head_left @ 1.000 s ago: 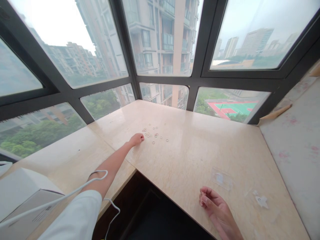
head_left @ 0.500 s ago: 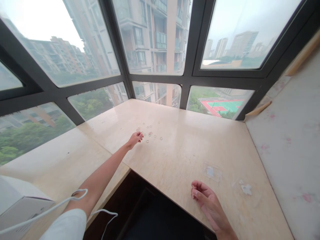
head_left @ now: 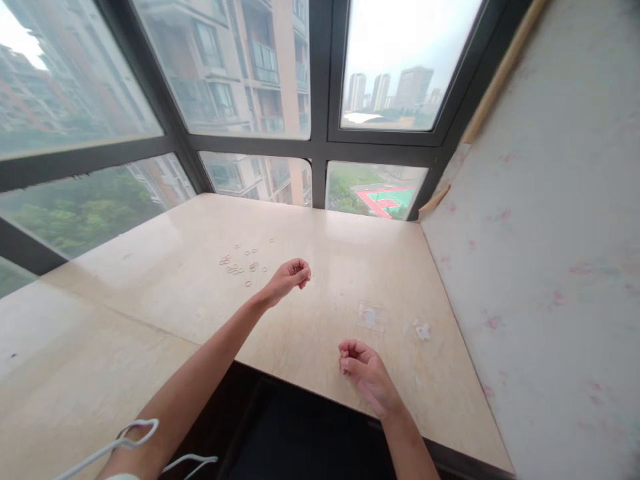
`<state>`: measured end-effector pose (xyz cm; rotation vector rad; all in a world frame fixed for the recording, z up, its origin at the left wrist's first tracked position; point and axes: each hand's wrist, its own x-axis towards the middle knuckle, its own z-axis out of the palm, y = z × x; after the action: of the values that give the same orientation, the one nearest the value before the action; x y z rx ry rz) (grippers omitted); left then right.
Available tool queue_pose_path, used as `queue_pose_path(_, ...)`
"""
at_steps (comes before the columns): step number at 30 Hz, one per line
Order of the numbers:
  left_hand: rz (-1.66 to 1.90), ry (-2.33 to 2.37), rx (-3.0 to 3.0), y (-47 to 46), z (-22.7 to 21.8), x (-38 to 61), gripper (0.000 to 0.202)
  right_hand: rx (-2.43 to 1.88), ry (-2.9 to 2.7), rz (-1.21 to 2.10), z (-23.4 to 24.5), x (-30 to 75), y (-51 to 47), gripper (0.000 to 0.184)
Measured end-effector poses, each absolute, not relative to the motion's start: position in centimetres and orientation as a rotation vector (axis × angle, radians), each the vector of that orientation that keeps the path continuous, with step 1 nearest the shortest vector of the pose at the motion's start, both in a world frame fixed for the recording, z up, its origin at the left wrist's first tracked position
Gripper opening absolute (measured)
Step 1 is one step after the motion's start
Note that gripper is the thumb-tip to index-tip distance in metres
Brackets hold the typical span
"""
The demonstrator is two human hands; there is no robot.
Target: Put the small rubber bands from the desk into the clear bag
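Note:
My left hand (head_left: pixel 294 274) is held out over the table with its fingers pinched together. A thin pale ring (head_left: pixel 311 274) shows faintly at its fingertips. To the left of this hand, several small thin rings (head_left: pixel 235 270) lie scattered on the tabletop. My right hand (head_left: pixel 366 371) hovers over the near edge of the table, fingers curled and thumb pressed to them. What it holds, if anything, is hidden by the fingers. Just beyond it lies a flat clear plastic case (head_left: pixel 373 316) with a pale patch inside.
A small white piece (head_left: pixel 423 331) lies to the right of the case, near the papered wall (head_left: pixel 540 267). The beige table (head_left: pixel 320 313) runs back to dark-framed windows. A white cable (head_left: pixel 135 433) crosses my left forearm. A dark gap opens below the front edge.
My left hand has moved right, away from the scattered rings, with a thin ring at its fingertips. The view has turned right. My right hand keeps its curled pose near the table edge.

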<state>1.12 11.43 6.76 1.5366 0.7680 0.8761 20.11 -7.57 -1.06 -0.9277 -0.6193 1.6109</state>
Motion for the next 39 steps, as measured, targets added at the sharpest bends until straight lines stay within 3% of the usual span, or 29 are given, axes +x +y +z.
queue_pose_path(9,0.647,0.73,1.959,9.0,4.9,10.3,0.01,-0.949,-0.638,1.622,-1.2,19.9,-7.5,0.028)
queue_pose_path(17,0.572,0.691,2.122,9.3,2.5,13.5,0.009,-0.947,-0.635,1.621,-1.6,19.9,-7.4,0.025)
queue_pose_path(23,0.672,0.821,2.265,10.4,1.1,12.7,0.01,-0.969,-0.671,1.619,-1.6,19.9,-7.4,0.025)
queue_pose_path(39,0.873,1.223,1.788,9.2,-1.8,5.5,0.016,-1.031,-0.619,1.611,-1.0,20.0,-7.3,0.028)
